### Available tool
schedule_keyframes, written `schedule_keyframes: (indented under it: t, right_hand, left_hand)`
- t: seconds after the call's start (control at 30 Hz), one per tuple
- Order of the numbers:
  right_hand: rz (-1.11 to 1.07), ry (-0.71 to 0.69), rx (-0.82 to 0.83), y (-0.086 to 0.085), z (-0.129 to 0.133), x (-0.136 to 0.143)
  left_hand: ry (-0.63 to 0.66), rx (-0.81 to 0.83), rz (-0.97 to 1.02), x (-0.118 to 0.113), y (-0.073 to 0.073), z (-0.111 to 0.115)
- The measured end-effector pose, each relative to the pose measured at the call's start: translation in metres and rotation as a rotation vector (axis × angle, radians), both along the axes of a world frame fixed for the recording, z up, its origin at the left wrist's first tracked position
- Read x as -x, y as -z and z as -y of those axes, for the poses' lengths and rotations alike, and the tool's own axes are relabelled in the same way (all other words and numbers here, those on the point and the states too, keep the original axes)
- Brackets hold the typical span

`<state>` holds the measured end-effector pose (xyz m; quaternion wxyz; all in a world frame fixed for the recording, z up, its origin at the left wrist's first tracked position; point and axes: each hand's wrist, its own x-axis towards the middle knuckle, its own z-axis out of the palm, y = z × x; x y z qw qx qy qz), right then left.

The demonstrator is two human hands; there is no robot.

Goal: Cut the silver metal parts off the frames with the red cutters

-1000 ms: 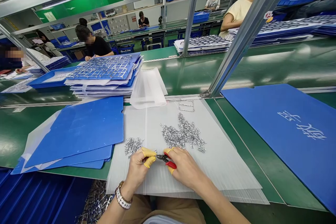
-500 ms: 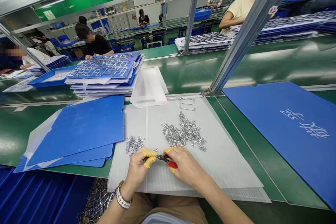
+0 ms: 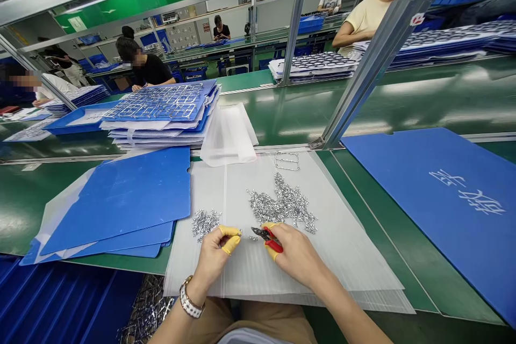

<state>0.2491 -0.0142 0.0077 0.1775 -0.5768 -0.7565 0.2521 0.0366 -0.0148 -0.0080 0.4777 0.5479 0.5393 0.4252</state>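
Over sheets (image 3: 342, 258) — R hand (image 3: 296, 251) w/ cutters (image 3: 261, 233) — L hand (image 3: 213, 253) w/ tiny part (image 3: 240, 232).

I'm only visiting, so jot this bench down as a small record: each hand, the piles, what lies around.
Left hand: pinches a tiny shiny piece
Right hand: holds red-handled cutters, tips apart
Larger pile: silvery bits, beyond the hands
Smaller pile: similar bits, to its left
Far side: thin open frame
Underneath: pale sheets

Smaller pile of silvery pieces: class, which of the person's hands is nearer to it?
Left. The left hand is on the near side of the smaller pile; the right hand is farther right, holding red-handled pliers.
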Motion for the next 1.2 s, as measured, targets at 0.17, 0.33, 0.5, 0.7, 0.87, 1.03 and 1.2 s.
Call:
schedule_keyframes:
  t: [0.17, 0.33, 0.5, 0.7, 0.87, 1.03, 1.2]
  right_hand:
    - [-0.105, 0.101, -0.007, 0.003, 0.002, -0.005]
    - [-0.205, 0.127, -0.016, 0.005, 0.001, -0.001]
    - [-0.222, 0.109, -0.022, 0.004, -0.005, 0.009]
    - [-0.104, -0.055, -0.032, 0.004, -0.024, 0.056]
    - [0.008, -0.148, -0.043, 0.013, -0.047, 0.1]
    - [0.065, -0.193, -0.038, 0.025, -0.058, 0.117]
    - [0.071, -0.202, 0.013, 0.021, -0.06, 0.11]
  left_hand:
    - [-0.014, 0.049, -0.013, -0.004, 0.009, -0.006]
    - [0.031, -0.067, -0.234, -0.019, 0.007, -0.006]
    - [0.068, -0.306, -0.454, -0.007, 0.003, -0.006]
    - [-0.132, -0.32, -0.518, 0.057, 0.007, -0.011]
    - [-0.094, -0.366, -0.577, 0.07, 0.013, -0.003]
    - [-0.082, -0.408, -0.664, 0.066, 0.019, 0.001]
    - [-0.055, -0.454, -0.779, 0.068, 0.017, 0.003]
